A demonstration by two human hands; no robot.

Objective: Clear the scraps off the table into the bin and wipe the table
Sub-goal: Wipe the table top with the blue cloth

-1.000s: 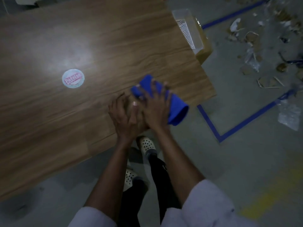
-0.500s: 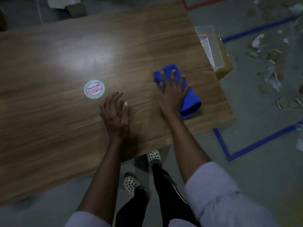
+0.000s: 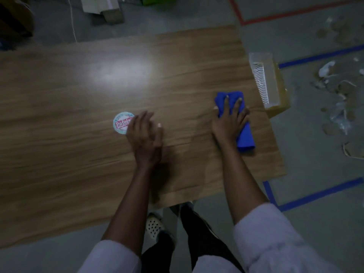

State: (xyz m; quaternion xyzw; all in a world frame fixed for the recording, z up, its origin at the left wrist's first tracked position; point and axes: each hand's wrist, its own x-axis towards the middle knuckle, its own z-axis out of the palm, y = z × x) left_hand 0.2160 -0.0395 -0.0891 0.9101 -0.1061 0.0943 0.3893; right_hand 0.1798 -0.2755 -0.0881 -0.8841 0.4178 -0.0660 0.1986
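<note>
- Head view, just the one camera: the right hand (image 3: 230, 123) lies on top of the folded blue cloth (image 3: 245, 139), fingers spread out pretty straight and pressing it down, not bunched round it. The cloth sits near the right end of the wood-grain table (image 3: 78, 154), close to the clear plastic bin (image 3: 264, 81) that's up against that edge.
- The left hand (image 3: 144, 134) rests on the tabletop with its fingers loose and nothing in it that I can see (it's blurry), fingertips right at the round white-and-pink sticker (image 3: 120, 123).
- I don't spot scraps on the tabletop, though it's dim; the torn scraps (image 3: 338, 115) I can see are on the floor past the bin. So I'd call this the wiping part.
- Tips, imo: keep the palm flat for even pressure, overlap the strokes, work toward the bin edge, and use the left hand as a brace.
</note>
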